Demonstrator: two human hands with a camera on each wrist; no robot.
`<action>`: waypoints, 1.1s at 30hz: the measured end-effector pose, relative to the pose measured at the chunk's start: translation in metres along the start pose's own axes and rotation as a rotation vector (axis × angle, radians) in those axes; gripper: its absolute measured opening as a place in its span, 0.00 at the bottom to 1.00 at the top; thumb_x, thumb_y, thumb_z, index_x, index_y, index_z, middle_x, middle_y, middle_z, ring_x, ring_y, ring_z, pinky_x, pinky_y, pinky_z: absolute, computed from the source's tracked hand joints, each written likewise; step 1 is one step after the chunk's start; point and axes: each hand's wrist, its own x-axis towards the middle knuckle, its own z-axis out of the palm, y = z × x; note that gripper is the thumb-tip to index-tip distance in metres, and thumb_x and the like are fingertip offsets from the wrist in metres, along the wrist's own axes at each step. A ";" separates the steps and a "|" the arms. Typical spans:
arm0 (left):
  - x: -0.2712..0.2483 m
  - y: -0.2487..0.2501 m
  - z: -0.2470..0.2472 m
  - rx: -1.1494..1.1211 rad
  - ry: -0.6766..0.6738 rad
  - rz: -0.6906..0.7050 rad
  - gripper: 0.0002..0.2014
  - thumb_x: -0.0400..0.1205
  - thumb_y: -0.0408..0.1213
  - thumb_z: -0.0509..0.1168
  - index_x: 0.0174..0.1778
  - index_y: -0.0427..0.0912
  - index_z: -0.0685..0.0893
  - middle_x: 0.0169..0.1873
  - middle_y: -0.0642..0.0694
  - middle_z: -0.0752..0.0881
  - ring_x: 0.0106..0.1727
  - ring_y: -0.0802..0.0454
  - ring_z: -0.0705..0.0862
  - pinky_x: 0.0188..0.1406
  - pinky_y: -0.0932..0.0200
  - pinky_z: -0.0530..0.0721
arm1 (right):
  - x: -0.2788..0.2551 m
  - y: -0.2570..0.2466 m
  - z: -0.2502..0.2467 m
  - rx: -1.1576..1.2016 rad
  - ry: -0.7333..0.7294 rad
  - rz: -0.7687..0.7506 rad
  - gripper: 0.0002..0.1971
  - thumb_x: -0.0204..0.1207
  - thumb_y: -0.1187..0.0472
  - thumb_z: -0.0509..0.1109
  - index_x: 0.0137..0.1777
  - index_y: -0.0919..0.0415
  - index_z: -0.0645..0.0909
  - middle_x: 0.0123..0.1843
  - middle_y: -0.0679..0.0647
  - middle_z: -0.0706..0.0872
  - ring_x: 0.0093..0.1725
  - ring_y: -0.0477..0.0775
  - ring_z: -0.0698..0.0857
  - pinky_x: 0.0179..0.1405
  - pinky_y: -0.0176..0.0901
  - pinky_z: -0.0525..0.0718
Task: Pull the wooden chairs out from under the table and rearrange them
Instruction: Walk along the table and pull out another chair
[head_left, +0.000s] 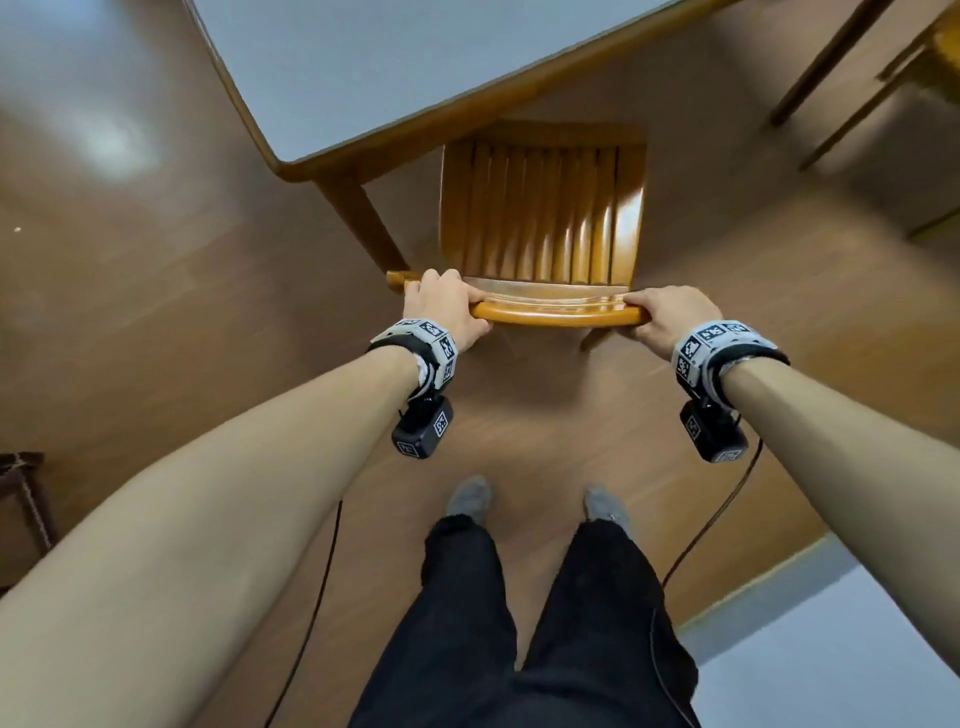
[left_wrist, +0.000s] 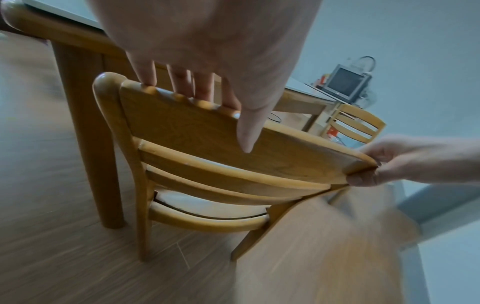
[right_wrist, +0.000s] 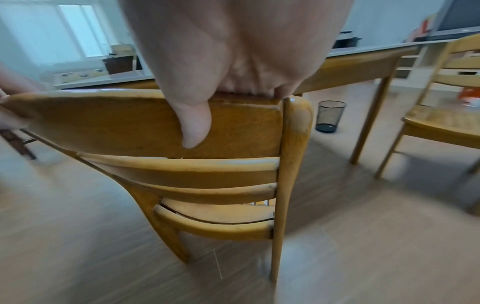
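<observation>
Both hands are wrapped over the top rail of the chair's back: the left hand (head_left: 448, 306) grips the left end, fingers (left_wrist: 182, 82) curled over the far side and thumb pressed on the near face, and the right hand (head_left: 666, 318) grips the right end the same way. The chair (head_left: 540, 218) stands just beside the near corner of the table (head_left: 363, 67), its seat mostly out in the open, the far edge still tucked under the tabletop. So this looks like the pulling-out step, partly done — the next move calls for an even draw toward the person, both hands together, so the chair clears the table leg (head_left: 363, 218) at its left. Whether its feet are all on the floor is hard to tell through the blur. The seat faces away, toward the table; the rail's long axis runs left to right. Another chair (right_wrist: 439, 107) stands off to the right.
</observation>
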 end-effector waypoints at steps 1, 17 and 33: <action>-0.005 -0.007 0.001 0.012 -0.010 0.034 0.17 0.79 0.57 0.68 0.63 0.61 0.87 0.50 0.52 0.78 0.60 0.45 0.75 0.62 0.46 0.73 | -0.013 -0.009 0.006 0.016 0.004 0.032 0.18 0.76 0.43 0.70 0.65 0.46 0.85 0.57 0.56 0.90 0.57 0.66 0.86 0.55 0.54 0.85; -0.094 -0.134 0.031 0.203 -0.128 0.401 0.25 0.79 0.58 0.69 0.72 0.59 0.82 0.65 0.47 0.79 0.71 0.42 0.71 0.73 0.42 0.65 | -0.172 -0.185 0.126 0.217 0.066 0.359 0.11 0.75 0.53 0.76 0.41 0.52 0.76 0.41 0.47 0.84 0.46 0.59 0.84 0.43 0.45 0.74; -0.103 -0.306 0.022 0.381 -0.235 0.819 0.23 0.80 0.57 0.68 0.71 0.56 0.82 0.64 0.45 0.80 0.66 0.42 0.74 0.68 0.42 0.73 | -0.215 -0.443 0.197 0.274 0.070 0.706 0.19 0.77 0.55 0.76 0.67 0.56 0.80 0.65 0.52 0.85 0.65 0.59 0.83 0.65 0.54 0.79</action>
